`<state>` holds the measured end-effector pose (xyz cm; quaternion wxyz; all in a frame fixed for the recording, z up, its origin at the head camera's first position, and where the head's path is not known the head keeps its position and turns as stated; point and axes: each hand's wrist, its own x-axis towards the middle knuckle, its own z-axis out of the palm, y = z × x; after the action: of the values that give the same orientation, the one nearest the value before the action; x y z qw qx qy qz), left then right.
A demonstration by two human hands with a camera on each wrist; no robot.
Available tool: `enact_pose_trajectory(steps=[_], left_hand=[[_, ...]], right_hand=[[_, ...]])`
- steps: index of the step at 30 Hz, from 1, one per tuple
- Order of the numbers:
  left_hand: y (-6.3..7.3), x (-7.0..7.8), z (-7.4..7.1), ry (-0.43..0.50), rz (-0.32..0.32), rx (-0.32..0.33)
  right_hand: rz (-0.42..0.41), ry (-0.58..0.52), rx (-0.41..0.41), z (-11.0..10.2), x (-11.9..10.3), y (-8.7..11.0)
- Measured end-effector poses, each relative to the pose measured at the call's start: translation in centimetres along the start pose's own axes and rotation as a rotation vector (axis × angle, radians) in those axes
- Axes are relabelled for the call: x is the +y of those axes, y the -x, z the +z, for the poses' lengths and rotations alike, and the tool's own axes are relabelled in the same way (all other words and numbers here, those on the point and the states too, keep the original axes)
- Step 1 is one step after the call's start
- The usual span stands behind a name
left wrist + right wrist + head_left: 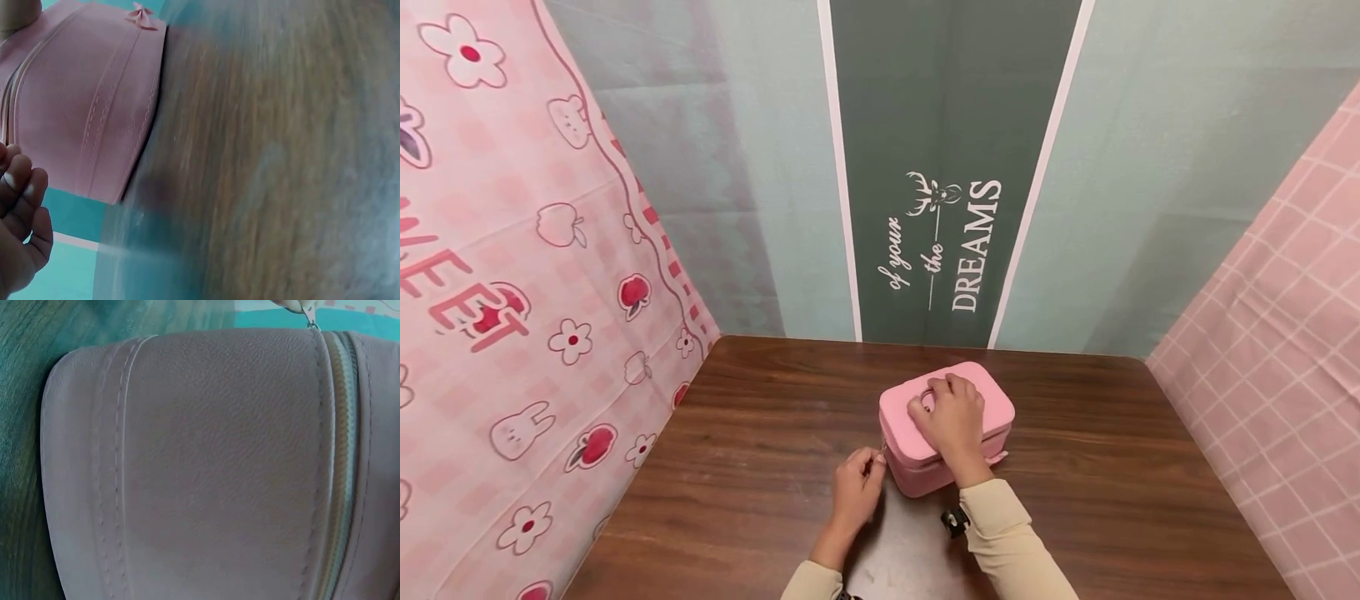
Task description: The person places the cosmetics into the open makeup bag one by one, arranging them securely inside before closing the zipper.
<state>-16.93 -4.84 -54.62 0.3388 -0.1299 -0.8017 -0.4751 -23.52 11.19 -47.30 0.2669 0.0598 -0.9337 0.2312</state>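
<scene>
A pink zippered case [898,417] stands on the brown wooden table, its lid down. Between thumb and fingers, my left hand [856,487] pinches the metal zipper pull [309,314] at the case's left end. Across the lid lies my right hand [955,421], thumb and fingers bent around the small loop handle [927,400], which they partly cover. The zipper [342,425] runs along the side just under the lid, its teeth meshed where the right wrist view shows them. In the left wrist view the left fingers [28,187] are at the zipper line.
A small pink bow [142,15] sticks out low on the case's right side. The wooden table [760,417] extends around the case. Behind it hangs a green cloth with white lettering [976,246], with pink patterned cloths [572,342] at the sides.
</scene>
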Motion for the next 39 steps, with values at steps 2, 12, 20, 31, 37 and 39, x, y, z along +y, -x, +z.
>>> enact_pose_trajectory(steps=[2, 12, 20, 31, 37, 39], left_hand=[[0.0, -0.1, 0.1, 0.0, -0.009, -0.003], [-0.1, -1.0, -0.2, 0.015, -0.036, -0.003], [-0.6, -0.9, -0.3, 0.006, -0.06, -0.014], [-0.3, -0.8, -0.1, 0.025, -0.067, -0.017], [-0.3, -1.0, 0.0, 0.019, -0.05, -0.01], [-0.4, -1.0, 0.0, 0.025, -0.044, -0.015]], right_hand=[[0.014, 0.0, 0.004, -0.1, 0.0, 0.0], [0.019, -0.136, -0.127, -1.3, 0.3, -0.4], [-0.253, -0.205, -0.187, -2.9, 4.5, -2.8], [-0.269, -0.139, -0.389, -2.5, 8.2, -4.5], [-0.222, -0.132, -0.359, -2.3, 7.8, -4.5], [-0.199, -0.097, -0.342, -2.3, 7.5, -4.4]])
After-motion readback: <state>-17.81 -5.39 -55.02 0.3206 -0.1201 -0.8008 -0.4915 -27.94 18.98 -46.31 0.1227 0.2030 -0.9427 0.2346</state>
